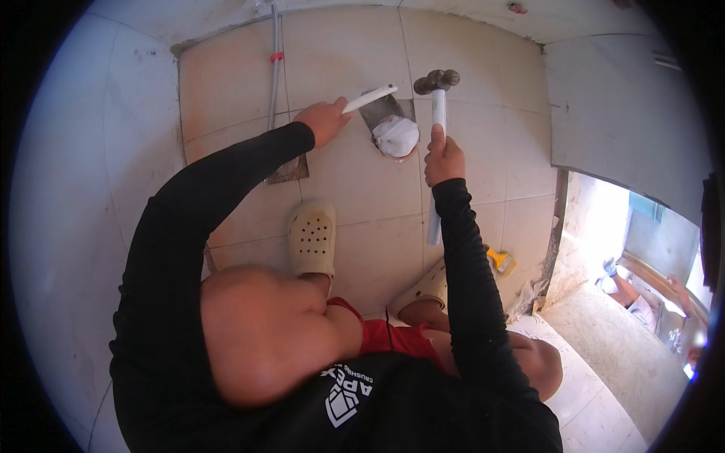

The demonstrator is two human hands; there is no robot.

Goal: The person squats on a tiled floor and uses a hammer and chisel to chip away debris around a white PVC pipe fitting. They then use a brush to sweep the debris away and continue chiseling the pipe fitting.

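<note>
Your left hand (323,121) grips a trowel (371,98) over the floor hole (394,134); your right hand (444,158) clasps a hammer (437,113) upright.

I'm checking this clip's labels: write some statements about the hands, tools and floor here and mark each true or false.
1. The right hand holds a hammer by its white handle. True.
2. The left hand is empty. False: it grips a white-handled tool whose tip points at the floor opening.
3. A white bundle sits in the dark floor opening. True.
4. Both feet are bare. False: they wear pale clogs.
5. The floor is tiled. True.
</note>
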